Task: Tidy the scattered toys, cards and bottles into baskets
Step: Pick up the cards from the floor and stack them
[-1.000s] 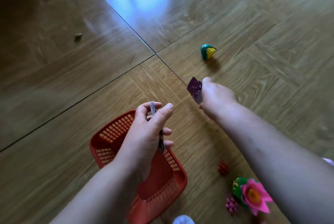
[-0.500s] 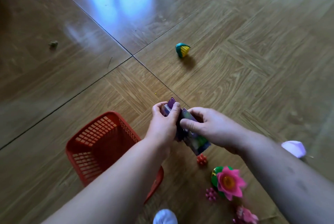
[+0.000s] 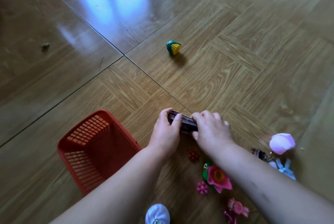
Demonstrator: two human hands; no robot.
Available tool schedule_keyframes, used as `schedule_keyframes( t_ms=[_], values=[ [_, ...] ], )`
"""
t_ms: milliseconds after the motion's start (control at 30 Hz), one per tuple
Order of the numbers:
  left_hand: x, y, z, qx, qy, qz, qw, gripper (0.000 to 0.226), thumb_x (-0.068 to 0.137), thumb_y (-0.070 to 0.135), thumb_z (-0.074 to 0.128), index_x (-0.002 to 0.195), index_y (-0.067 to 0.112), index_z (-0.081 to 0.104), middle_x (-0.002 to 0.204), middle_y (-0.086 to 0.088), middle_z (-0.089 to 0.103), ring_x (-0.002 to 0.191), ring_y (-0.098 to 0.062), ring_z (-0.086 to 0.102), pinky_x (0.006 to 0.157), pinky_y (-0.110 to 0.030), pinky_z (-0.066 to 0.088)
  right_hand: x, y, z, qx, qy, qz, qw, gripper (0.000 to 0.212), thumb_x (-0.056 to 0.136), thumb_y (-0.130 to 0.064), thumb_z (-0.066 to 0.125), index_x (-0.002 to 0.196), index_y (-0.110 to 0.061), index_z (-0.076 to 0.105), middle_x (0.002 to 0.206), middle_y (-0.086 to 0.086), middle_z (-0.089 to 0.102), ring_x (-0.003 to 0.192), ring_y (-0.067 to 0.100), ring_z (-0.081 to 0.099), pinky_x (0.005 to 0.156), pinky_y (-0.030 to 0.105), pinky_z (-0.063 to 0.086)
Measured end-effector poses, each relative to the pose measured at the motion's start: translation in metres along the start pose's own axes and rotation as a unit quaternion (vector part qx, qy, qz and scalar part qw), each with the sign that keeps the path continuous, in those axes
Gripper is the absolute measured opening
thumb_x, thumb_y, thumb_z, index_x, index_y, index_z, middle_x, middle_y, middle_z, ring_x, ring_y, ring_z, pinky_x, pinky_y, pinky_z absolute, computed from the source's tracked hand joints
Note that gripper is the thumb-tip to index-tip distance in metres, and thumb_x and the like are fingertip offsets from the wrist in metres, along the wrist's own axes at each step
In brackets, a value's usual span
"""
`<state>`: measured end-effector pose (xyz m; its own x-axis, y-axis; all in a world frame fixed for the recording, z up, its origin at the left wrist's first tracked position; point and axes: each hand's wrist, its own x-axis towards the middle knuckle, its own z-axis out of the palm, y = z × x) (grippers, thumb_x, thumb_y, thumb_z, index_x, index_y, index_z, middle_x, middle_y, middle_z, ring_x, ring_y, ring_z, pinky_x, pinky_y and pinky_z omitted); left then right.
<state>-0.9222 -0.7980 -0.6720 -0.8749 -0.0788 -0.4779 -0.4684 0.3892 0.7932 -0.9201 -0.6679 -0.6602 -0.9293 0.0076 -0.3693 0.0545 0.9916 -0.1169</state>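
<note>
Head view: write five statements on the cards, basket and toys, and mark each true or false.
1. The left hand and right hand both grip the cards. True.
2. The cards lie in the basket. False: they are held to the basket's right.
3. The corn toy sits on the floor beyond the hands. True.
4. The basket is blue. False: the basket is red.
5. The flower lies left of the basket. False: the flower lies to its right.
</note>
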Motion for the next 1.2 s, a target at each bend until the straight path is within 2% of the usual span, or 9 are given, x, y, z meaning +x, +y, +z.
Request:
schedule_keyframes(
  t_ms=[367,533,633,767,867,967,1033,1100,1200],
  values=[
    [-0.012,0.001,0.004,-0.006,-0.026,0.0,1.0,0.043,0.102,0.027,0.043,0.144,0.022,0.037,0.144,-0.003,0.046,0.132,-0.016,0.042,0.109,-0.029,0.031,0.001,-0.01,0.014,0.255,0.013,-0.06,0.965,0.056,0.081,-0.004,0.055,0.134,-0.018,0.039,0.137,0.003,0.03,0.129,0.021,0.034,0.109,0.024,0.023],
    [-0.013,0.004,0.001,0.004,-0.039,-0.013,0.999,0.043,0.102,0.03,0.043,0.143,0.022,0.037,0.14,-0.003,0.049,0.128,-0.016,0.044,0.107,-0.028,0.034,0.002,-0.007,0.02,0.108,-0.001,-0.103,0.989,0.037,0.092,-0.009,0.043,0.128,-0.012,0.043,0.125,0.005,0.043,0.12,0.026,0.04,0.104,0.031,0.033],
    [-0.017,0.007,-0.001,-0.023,-0.03,-0.013,0.999,0.043,0.102,0.033,0.042,0.144,0.023,0.037,0.142,0.001,0.046,0.13,-0.014,0.042,0.105,-0.024,0.032,0.0,-0.01,0.019,0.114,0.066,-0.116,0.984,0.033,0.093,-0.016,0.035,0.12,-0.009,0.052,0.114,0.01,0.051,0.103,0.031,0.05,0.092,0.041,0.045],
    [-0.018,0.007,-0.006,0.017,-0.067,-0.04,0.997,0.047,0.102,0.032,0.039,0.148,0.02,0.035,0.147,0.0,0.044,0.136,-0.016,0.039,0.112,-0.029,0.028,0.003,-0.019,0.024,0.016,-0.011,-0.085,0.996,0.037,0.099,-0.021,0.031,0.135,-0.015,0.037,0.129,0.008,0.037,0.113,0.031,0.04,0.103,0.04,0.037],
    [-0.016,0.022,-0.018,-0.047,-0.045,-0.063,0.996,0.049,0.1,0.04,0.042,0.145,0.02,0.039,0.141,-0.001,0.048,0.128,-0.018,0.047,0.108,-0.031,0.035,-0.003,-0.035,0.015,0.039,0.04,-0.101,0.993,0.048,0.091,-0.019,0.017,0.126,-0.009,0.048,0.114,0.01,0.05,0.101,0.033,0.05,0.093,0.044,0.044],
    [-0.014,0.046,-0.04,-0.103,-0.026,-0.06,0.993,0.039,0.089,0.051,0.05,0.122,0.032,0.052,0.127,-0.001,0.055,0.115,-0.021,0.056,0.102,-0.039,0.045,-0.014,-0.051,0.0,0.123,0.084,-0.087,0.985,0.044,0.092,-0.004,0.036,0.135,-0.012,0.036,0.126,0.007,0.043,0.115,0.028,0.044,0.101,0.033,0.033],
    [-0.012,0.06,-0.065,-0.085,-0.027,-0.055,0.995,0.026,0.086,0.051,0.05,0.103,0.031,0.055,0.112,-0.006,0.061,0.107,-0.028,0.061,0.095,-0.049,0.051,-0.02,-0.072,-0.02,0.195,0.09,-0.085,0.973,0.05,0.093,-0.006,0.045,0.14,-0.014,0.03,0.132,0.007,0.04,0.121,0.027,0.043,0.101,0.034,0.033],
    [-0.018,0.074,-0.095,-0.046,-0.024,-0.058,0.997,0.025,0.096,0.04,0.047,0.105,0.019,0.055,0.104,-0.01,0.061,0.101,-0.033,0.065,0.086,-0.051,0.056,-0.023,-0.095,-0.042,0.252,0.042,-0.092,0.962,0.043,0.096,-0.013,0.045,0.137,-0.016,0.032,0.132,0.006,0.041,0.121,0.027,0.045,0.093,0.035,0.037],
    [-0.024,0.09,-0.14,0.113,-0.06,-0.069,0.989,0.033,0.103,0.029,0.036,0.114,0.007,0.058,0.108,-0.012,0.06,0.104,-0.033,0.063,0.083,-0.037,0.055,-0.028,-0.131,-0.071,0.249,-0.032,-0.101,0.963,0.026,0.095,-0.026,0.044,0.116,-0.011,0.046,0.116,0.011,0.054,0.109,0.033,0.054,0.079,0.035,0.039]
  ],
)
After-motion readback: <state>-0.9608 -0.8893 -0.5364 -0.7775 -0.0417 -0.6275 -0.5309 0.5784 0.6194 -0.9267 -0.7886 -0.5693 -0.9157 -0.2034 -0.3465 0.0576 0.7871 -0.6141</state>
